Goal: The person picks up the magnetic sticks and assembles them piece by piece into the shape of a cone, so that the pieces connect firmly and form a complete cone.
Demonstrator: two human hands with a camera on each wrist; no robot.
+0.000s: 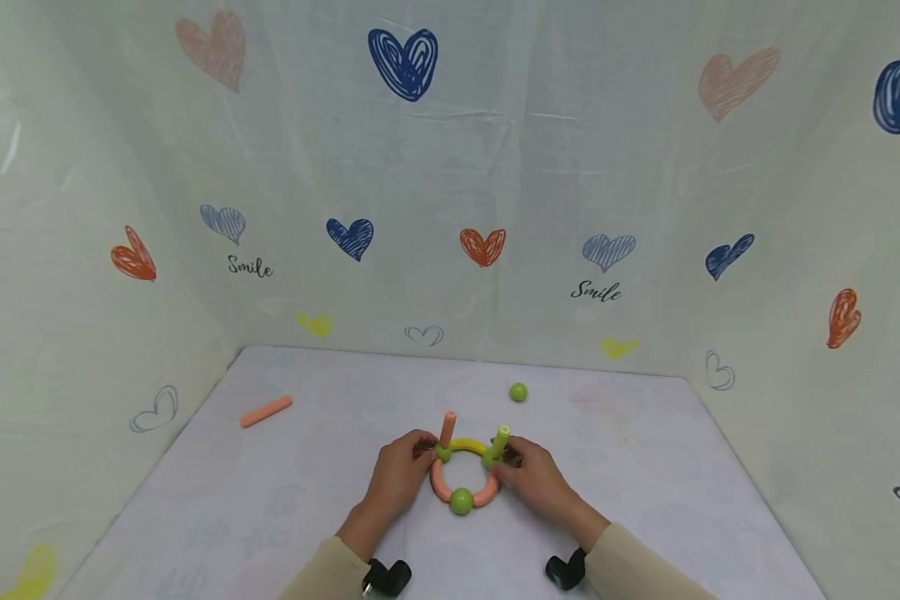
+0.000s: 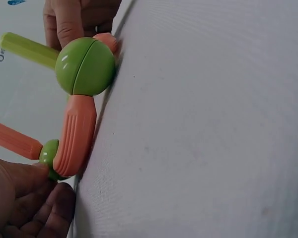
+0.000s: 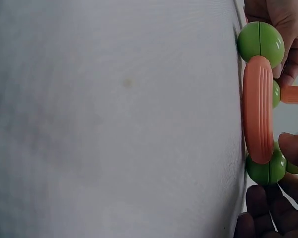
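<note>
A ring of curved rods joined by green balls lies on the table before me. Two of its rods are orange (image 3: 258, 109) and the far one is yellow (image 1: 468, 445). My left hand (image 1: 401, 471) pinches the left green ball (image 2: 49, 151), from which a straight orange rod (image 1: 447, 428) rises. On the other side, my right hand (image 1: 536, 477) holds the right green ball (image 3: 265, 168) between thumb and fingers. A straight yellow-green rod (image 1: 500, 441) stands up from that ball. The nearest green ball (image 1: 461, 501) is untouched at the ring's front.
A loose orange rod (image 1: 266, 412) lies at the table's far left. Behind the ring, a single green ball (image 1: 518, 392) rests near the back edge. A white curtain (image 1: 457, 167) printed with hearts surrounds the white table (image 1: 330, 392) at the back and sides.
</note>
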